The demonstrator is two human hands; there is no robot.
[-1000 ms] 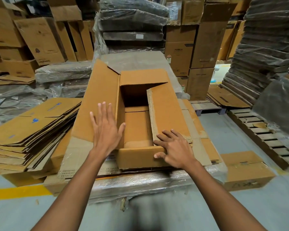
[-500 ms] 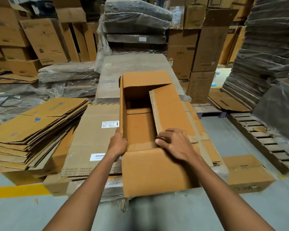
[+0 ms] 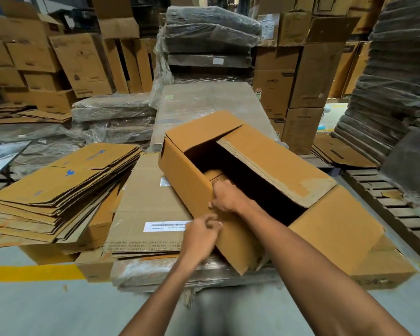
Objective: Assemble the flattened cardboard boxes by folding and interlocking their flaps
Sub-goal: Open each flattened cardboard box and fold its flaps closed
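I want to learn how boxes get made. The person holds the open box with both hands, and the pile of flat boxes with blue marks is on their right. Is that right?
Not quite. The left hand and right hand do hold the open box, but the pile of flat boxes with blue marks is on the person's left, not right. The head view shows it.

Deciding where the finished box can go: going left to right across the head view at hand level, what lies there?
Stack of flattened boxes → labelled flat sheet → open box → wooden pallet.
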